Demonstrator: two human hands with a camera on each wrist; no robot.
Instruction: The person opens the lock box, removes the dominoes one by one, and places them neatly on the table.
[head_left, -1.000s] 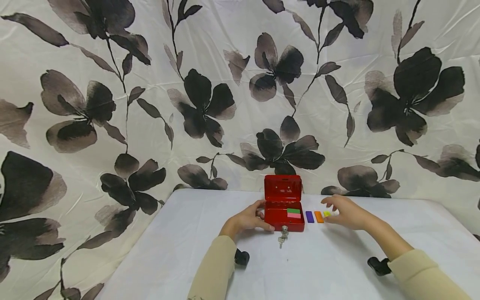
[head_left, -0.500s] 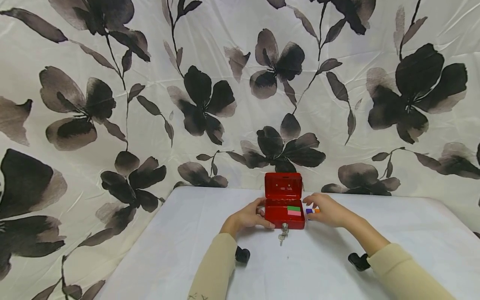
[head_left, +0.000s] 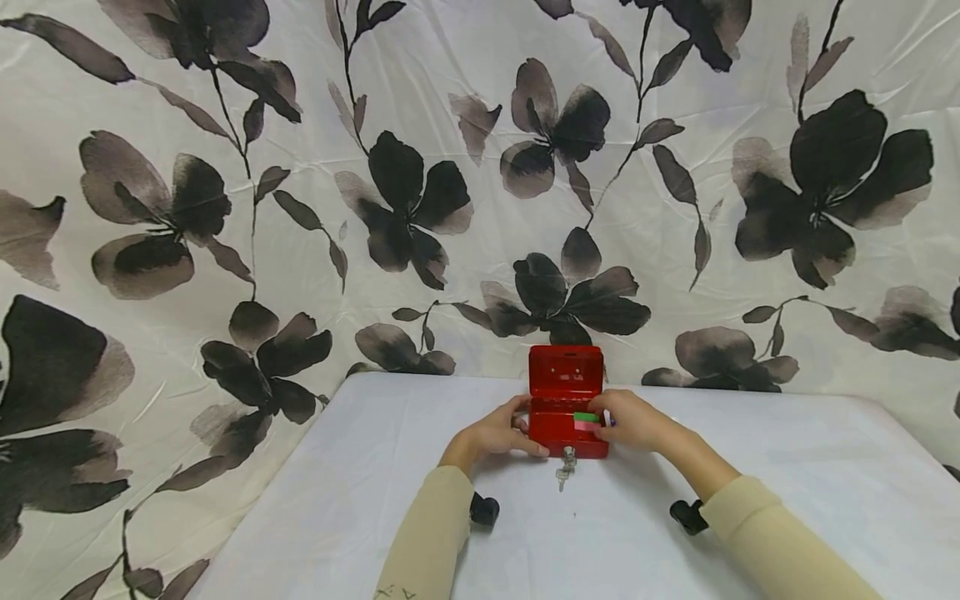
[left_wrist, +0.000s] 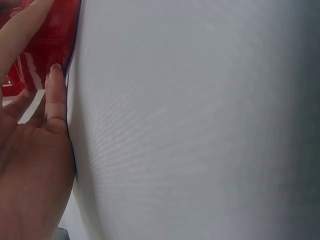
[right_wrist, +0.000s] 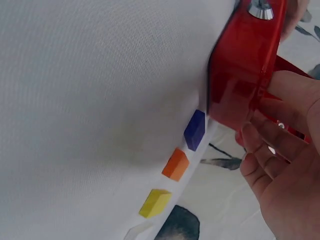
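Note:
A small red cash box [head_left: 588, 451] stands on the table with its lid [head_left: 565, 371] raised. My left hand [head_left: 491, 435] holds its left side, thumb at the front corner and fingers behind. Inside lie a green block [head_left: 586, 417] and a pink block [head_left: 585, 426]. My right hand [head_left: 637, 422] reaches over the right wall, thumb and forefinger at the right ends of these blocks; I cannot tell whether they pinch one. In the right wrist view its other fingers hang loosely outside the box. Keys [head_left: 561, 480] dangle from the front lock [right_wrist: 261, 9].
Right of the box, a purple block [right_wrist: 195, 130], an orange block [right_wrist: 176, 164], a yellow block [right_wrist: 155, 203] and a whitish piece [right_wrist: 137, 231] stand in a row, mostly hidden by the right hand in the head view. A floral cloth [head_left: 420, 250] hangs behind the white table [head_left: 570, 558].
My right hand has moved left, from beside the yellow block, past the orange and purple ones, to the blocks in the box. The left hand stays on the box.

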